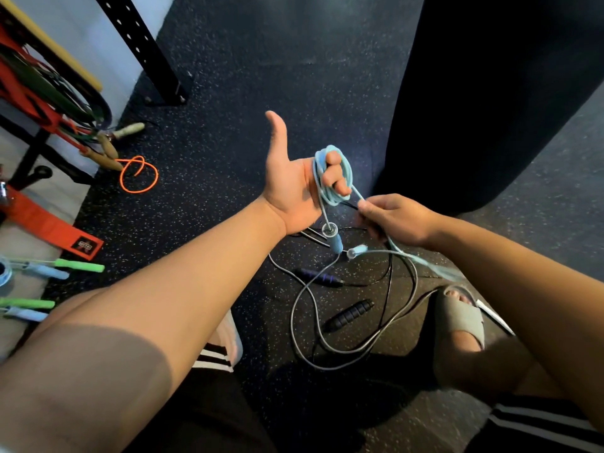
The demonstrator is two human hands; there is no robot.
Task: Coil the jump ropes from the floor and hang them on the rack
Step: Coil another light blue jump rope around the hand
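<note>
**Blue rope part-coiled on left hand**

We see the left hand (pixel 294 184) held up, thumb out straight, fingers (pixel 333 178) curled w/ the light-blue rope (pixel 328 199) wound round them in several loops. One blue handle (pixel 335 241) hangs just below that palm. The right hand (pixel 397 220) is near it, thumb & forefinger pinching the same rope's free strand, other fingers curled under. The strand runs down toward the grey sandal (pixel 462 317). On the speckled floor (pixel 261 76) btw the feet lie a grey rope (pixel 293 310) & a black handle (pixel 349 313). An orange rope (pixel 140 174) lies well off to the left, near the rack (pixel 36 107).
</note>
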